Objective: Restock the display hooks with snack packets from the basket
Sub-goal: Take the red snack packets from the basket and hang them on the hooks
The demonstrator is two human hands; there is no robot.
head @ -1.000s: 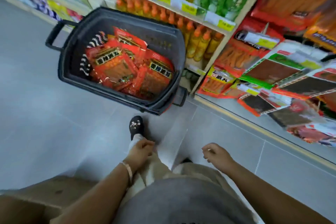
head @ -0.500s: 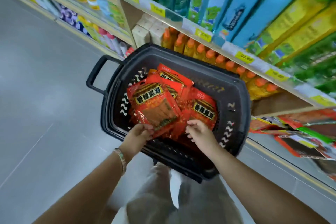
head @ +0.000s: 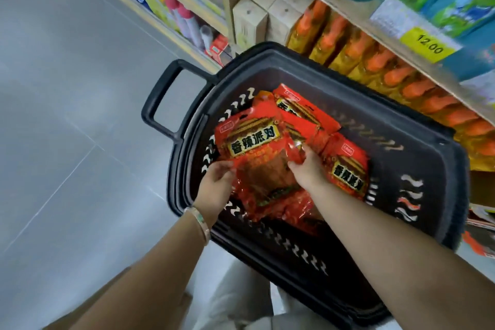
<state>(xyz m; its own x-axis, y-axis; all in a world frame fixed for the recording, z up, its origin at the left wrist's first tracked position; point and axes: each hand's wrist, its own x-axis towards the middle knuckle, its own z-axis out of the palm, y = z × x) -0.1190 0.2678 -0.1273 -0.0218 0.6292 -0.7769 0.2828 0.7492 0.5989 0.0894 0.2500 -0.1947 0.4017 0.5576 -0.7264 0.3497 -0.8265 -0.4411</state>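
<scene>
1. Basket (head: 428, 163): black plastic with slotted walls, standing on the floor just beside the shelf; its loop handle (head: 163, 99) sticks out on the left end.
2. Packets (head: 348, 169): red snack packs with black-and-yellow labels, piled loosely inside the basket and overlapping one another.
3. Top packet (head: 254, 147): lies label-up on the pile, tilted, held between both hands.
4. Left hand (head: 217, 190): fingers curled round the lower left edge of the top packet; a pale bracelet (head: 199, 222) sits on the wrist.
5. Right hand (head: 308, 171): fingers pinching the crumpled right edge of the same packet, with the forearm crossing the near rim.
6. Shelf (head: 356, 2): carries a row of bottles (head: 375, 61) with orange caps just behind the basket, pale boxes (head: 251, 19) to their left, and yellow price tags (head: 428, 44) along its front edge.
7. Floor (head: 67, 142): grey tiles.
</scene>
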